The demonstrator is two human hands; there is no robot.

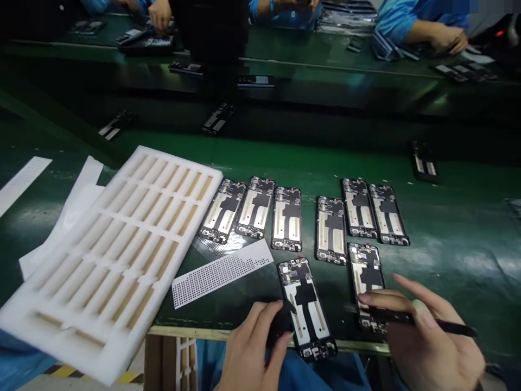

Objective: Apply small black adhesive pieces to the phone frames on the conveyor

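Observation:
My left hand (256, 347) is closed on a small black object at the left edge of a phone frame (311, 312), which overhangs the table's front edge. In my right hand (435, 336) is a dark, slim tool like tweezers (448, 326); its fingertips are over another phone frame (366, 271). Behind these lie several more open phone frames (287, 217), their black and silver insides facing up. A white sheet of small black dots (220, 274) rests left of the near phone frame.
A white foam tray (179, 236) with long slots lies at the left, near white paper strips (77, 201). Across the back, phone parts (256, 81) lie on a dark lower strip, and people in blue sleeves (407, 24) work at the far bench.

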